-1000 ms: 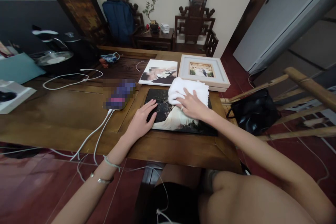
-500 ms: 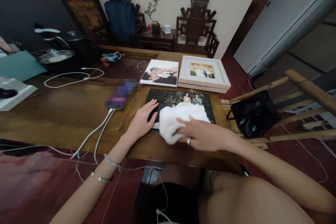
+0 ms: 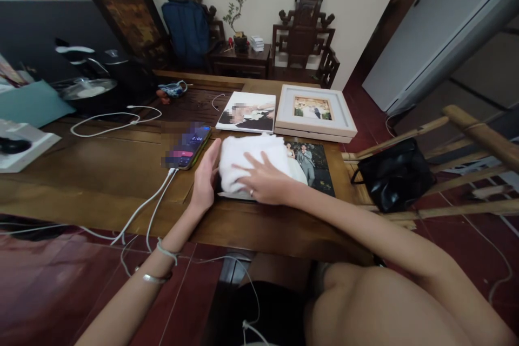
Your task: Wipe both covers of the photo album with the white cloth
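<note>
A dark photo panel (image 3: 318, 165) with a couple in wedding clothes lies flat near the table's front edge. Over its left part is a thick white fluffy cloth (image 3: 255, 146), which hides that side of the picture. My right hand (image 3: 265, 179) holds the cloth down from above, fingers spread across it, a ring on one finger. My left hand (image 3: 206, 175) stands on edge at the panel's left side, fingers stretched out and close to the cloth; whether it touches the panel's edge is hidden.
Behind the panel lie a white photo print (image 3: 247, 113) and a pale framed photo (image 3: 314, 109). A phone (image 3: 188, 148) with white charging cables (image 3: 156, 194) is left of my hand. A black bag (image 3: 393, 175) rests on a bamboo chair (image 3: 482, 135) at right.
My right hand and the cloth have moved left and away from me, uncovering the panel's right part. My left hand has turned from lying flat on the panel to upright at its left side.
</note>
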Available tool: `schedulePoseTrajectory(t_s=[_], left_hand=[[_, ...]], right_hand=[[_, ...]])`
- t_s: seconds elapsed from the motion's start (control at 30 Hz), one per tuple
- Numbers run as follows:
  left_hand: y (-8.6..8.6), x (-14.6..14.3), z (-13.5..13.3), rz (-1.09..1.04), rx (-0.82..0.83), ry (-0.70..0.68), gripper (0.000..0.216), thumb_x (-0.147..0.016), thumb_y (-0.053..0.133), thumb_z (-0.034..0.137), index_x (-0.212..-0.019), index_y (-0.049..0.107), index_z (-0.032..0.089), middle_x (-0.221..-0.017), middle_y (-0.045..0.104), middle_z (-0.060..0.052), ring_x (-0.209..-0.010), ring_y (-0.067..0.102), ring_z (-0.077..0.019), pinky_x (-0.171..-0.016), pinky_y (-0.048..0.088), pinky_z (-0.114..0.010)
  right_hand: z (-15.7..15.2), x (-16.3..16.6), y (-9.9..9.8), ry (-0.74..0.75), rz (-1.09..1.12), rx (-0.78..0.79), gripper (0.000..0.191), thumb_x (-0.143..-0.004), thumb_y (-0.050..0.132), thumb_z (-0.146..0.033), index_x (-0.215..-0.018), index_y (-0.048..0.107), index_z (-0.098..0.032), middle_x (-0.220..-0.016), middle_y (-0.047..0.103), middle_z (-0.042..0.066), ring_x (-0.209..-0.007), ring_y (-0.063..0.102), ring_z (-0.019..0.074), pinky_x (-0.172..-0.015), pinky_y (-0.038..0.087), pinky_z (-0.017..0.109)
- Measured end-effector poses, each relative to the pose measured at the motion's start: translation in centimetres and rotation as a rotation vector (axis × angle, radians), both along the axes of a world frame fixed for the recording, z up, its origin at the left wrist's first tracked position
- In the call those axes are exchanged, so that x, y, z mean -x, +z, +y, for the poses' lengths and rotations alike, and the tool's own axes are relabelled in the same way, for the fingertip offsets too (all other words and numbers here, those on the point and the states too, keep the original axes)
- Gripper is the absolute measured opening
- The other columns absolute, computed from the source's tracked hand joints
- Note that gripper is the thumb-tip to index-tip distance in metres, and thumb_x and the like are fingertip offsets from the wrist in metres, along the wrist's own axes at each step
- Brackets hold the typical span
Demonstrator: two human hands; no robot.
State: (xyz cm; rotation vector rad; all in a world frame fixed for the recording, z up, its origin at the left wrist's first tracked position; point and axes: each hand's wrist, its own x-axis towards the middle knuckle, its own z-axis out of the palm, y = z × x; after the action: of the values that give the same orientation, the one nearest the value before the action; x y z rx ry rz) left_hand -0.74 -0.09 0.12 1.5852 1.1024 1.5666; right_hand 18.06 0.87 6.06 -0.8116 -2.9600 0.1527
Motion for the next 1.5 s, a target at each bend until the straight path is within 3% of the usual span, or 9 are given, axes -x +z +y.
schedulePoseTrajectory(t_s=[0.1, 0.2, 0.47, 0.63, 0.8, 0.93, 1.27, 1.4, 1.5], left_hand=[[-0.2, 0.0, 0.1, 0.030, -0.050, 0.049, 0.058, -0.097, 0.017, 0.053, -0.139, 0.041, 0.021, -0.146, 0.041, -0.007, -0.136, 0.034, -0.0220, -0.114, 0.025, -0.040], [0.2, -0.3, -0.2, 0.297, -0.104, 0.067, 0.053, -0.098, 0.024, 0.046, -0.139, 0.042, 0.017, -0.145, 0.043, -0.010, -0.136, 0.036, -0.0219, -0.115, 0.024, -0.042], [0.4, -1.0, -0.5, 0.678, -0.131, -0.017, 0.042, -0.096, 0.034, 0.030, -0.125, 0.056, 0.009, -0.132, 0.055, -0.015, -0.129, 0.046, -0.0223, -0.110, 0.035, -0.043], [0.1, -1.0, -0.2, 0.717, -0.160, 0.005, 0.036, -0.091, 0.045, 0.027, -0.119, 0.060, 0.010, -0.128, 0.059, -0.015, -0.124, 0.051, -0.0241, -0.107, 0.040, -0.045], [0.0, -0.8, -0.1, 0.739, -0.171, 0.015, 0.036, -0.090, 0.047, 0.025, -0.119, 0.061, 0.010, -0.127, 0.060, -0.015, -0.121, 0.054, -0.0247, -0.105, 0.042, -0.046], [-0.2, -0.8, -0.1, 0.738, -0.166, 0.023, 0.036, -0.089, 0.046, 0.025, -0.118, 0.061, 0.010, -0.124, 0.061, -0.015, -0.119, 0.055, -0.0255, -0.104, 0.043, -0.047], [0.0, -1.0, -0.2, 0.691, -0.168, -0.004, 0.034, -0.089, 0.046, 0.025, -0.119, 0.061, 0.015, -0.128, 0.059, -0.013, -0.125, 0.050, -0.0255, -0.106, 0.040, -0.050], [0.0, -1.1, -0.2, 0.683, -0.174, 0.002, 0.034, -0.089, 0.046, 0.025, -0.118, 0.061, 0.015, -0.128, 0.059, -0.013, -0.125, 0.050, -0.0258, -0.106, 0.040, -0.050], [-0.1, -1.1, -0.2, 0.687, -0.179, 0.005, 0.035, -0.089, 0.046, 0.025, -0.118, 0.061, 0.012, -0.128, 0.059, -0.015, -0.124, 0.051, -0.0261, -0.106, 0.040, -0.049]], right_hand=[[-2.4, -0.3, 0.6, 0.193, 0.031, 0.023, 0.029, -0.092, 0.045, -0.020, -0.115, 0.063, -0.022, -0.142, 0.047, 0.005, -0.137, 0.025, 0.0373, -0.101, 0.022, 0.069], [-3.8, -2.0, 1.8, 0.238, 0.006, 0.125, 0.027, -0.089, 0.048, -0.018, -0.111, 0.064, -0.021, -0.127, 0.060, 0.008, -0.135, 0.031, 0.0337, -0.102, 0.027, 0.063], [0.2, -6.8, 3.7, -0.135, 0.004, 0.278, 0.032, -0.096, 0.037, -0.031, -0.114, 0.063, -0.023, -0.113, 0.066, 0.010, -0.104, 0.060, 0.0278, -0.090, 0.041, 0.044], [4.8, -4.1, 1.6, -0.354, 0.080, 0.140, 0.037, -0.098, 0.034, -0.030, -0.127, 0.055, -0.019, -0.129, 0.057, 0.014, -0.124, 0.045, 0.0316, -0.098, 0.032, 0.050], [6.7, 0.9, 0.4, -0.256, 0.175, 0.182, 0.036, -0.098, 0.034, -0.034, -0.125, 0.056, -0.023, -0.133, 0.056, 0.008, -0.125, 0.044, 0.0290, -0.102, 0.028, 0.051], [6.4, 1.4, 0.8, -0.195, 0.205, 0.213, 0.033, -0.098, 0.035, -0.032, -0.117, 0.061, -0.023, -0.126, 0.061, 0.005, -0.114, 0.053, 0.0251, -0.102, 0.029, 0.047], [3.2, -9.9, -0.1, -0.425, 0.156, 0.092, 0.041, -0.098, 0.031, -0.035, -0.126, 0.055, -0.017, -0.139, 0.050, 0.012, -0.137, 0.029, 0.0330, -0.108, 0.014, 0.063], [-1.8, -11.7, 0.0, -0.364, 0.103, 0.085, 0.034, -0.095, 0.037, -0.028, -0.112, 0.063, -0.014, -0.138, 0.049, 0.018, -0.141, 0.020, 0.0334, -0.109, 0.012, 0.064], [-6.2, -11.4, 1.8, -0.220, 0.072, 0.231, 0.029, -0.093, 0.040, -0.021, -0.107, 0.065, -0.018, -0.136, 0.053, 0.013, -0.142, 0.017, 0.0291, -0.113, 0.011, 0.059]])
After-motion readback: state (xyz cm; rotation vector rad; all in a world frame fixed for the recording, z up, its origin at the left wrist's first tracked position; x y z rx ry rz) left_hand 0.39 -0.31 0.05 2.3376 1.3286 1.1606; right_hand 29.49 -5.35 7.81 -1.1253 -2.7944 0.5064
